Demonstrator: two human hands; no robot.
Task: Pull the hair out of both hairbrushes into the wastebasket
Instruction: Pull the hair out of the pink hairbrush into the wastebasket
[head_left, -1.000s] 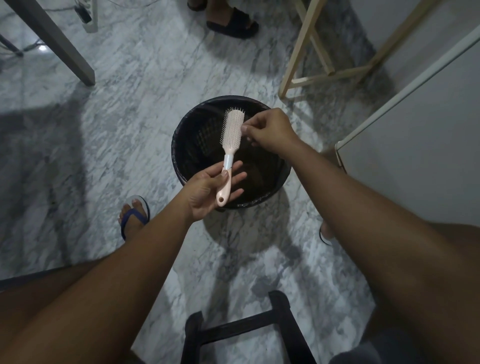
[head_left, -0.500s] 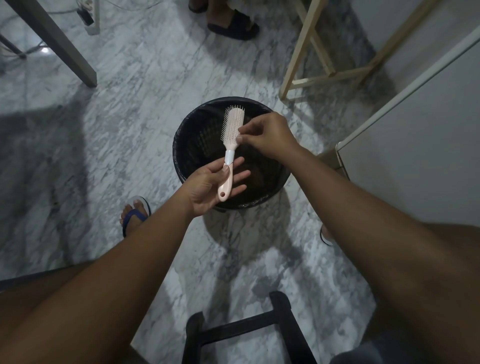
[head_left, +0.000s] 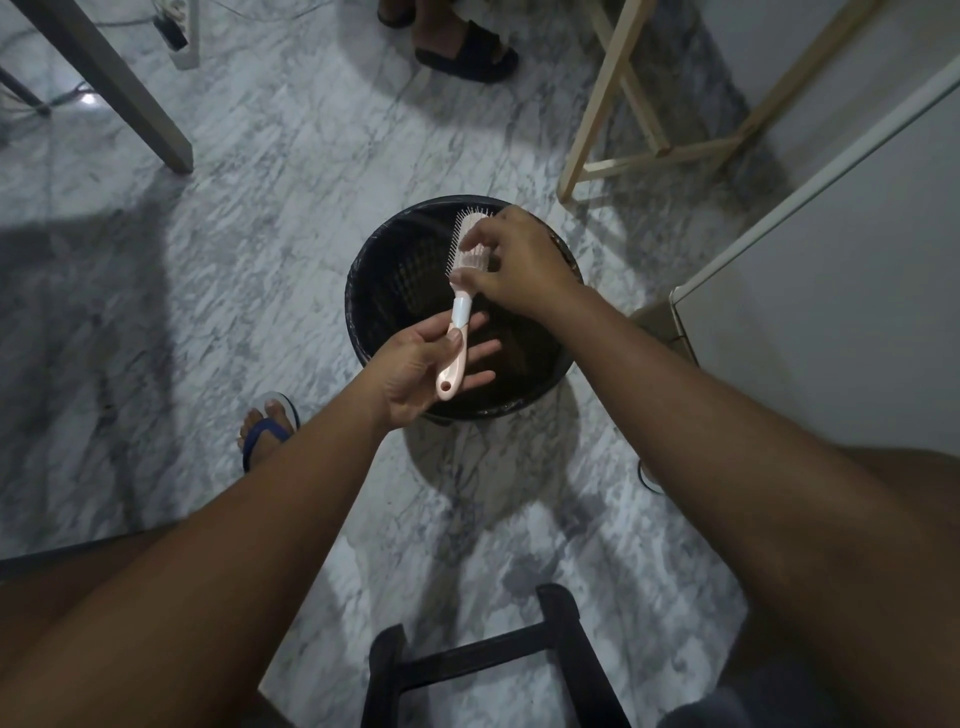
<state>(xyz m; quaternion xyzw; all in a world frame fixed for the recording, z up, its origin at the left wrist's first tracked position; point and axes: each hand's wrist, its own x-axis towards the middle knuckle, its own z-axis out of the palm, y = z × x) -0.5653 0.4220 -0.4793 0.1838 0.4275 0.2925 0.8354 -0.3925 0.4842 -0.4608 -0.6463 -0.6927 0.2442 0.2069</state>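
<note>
A pink hairbrush (head_left: 459, 312) with a white collar is held over a round black wastebasket (head_left: 374, 275) on the marble floor. My left hand (head_left: 415, 369) grips the brush's handle from below, thumb on top. My right hand (head_left: 511, 260) lies over the bristled head, with its fingers curled onto the bristles and hiding most of the head. I cannot make out any hair between the fingers. Only one hairbrush is in view.
A black stool frame (head_left: 493, 660) stands just below my arms. A light wooden frame (head_left: 623, 130) stands behind the basket, a white cabinet (head_left: 831, 260) to the right, a grey table leg (head_left: 119, 88) at upper left. Another person's sandalled foot (head_left: 462, 49) is at the top; my own blue sandal (head_left: 267, 431) left of the basket.
My right hand has moved from the side of the brush head onto its bristles, covering most of it. The brush has tilted slightly, and my left hand still holds the handle.
</note>
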